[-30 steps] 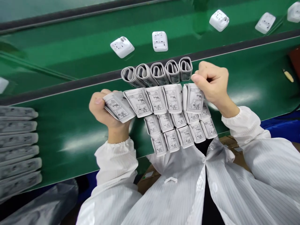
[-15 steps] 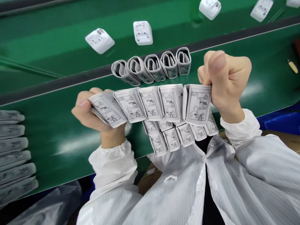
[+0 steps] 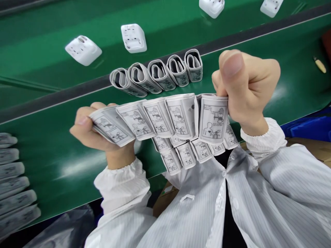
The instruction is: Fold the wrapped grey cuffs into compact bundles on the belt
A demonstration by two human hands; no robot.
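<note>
printed cuffs (image 3: 157, 119), row running sideways, left hand (image 3: 94, 127), right hand (image 3: 245, 89) clenching its ends

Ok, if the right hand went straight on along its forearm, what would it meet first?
Probably the dark rail between the green conveyor belts, just right of the rolled blood pressure cuffs; height of the right hand is unclear.
</note>
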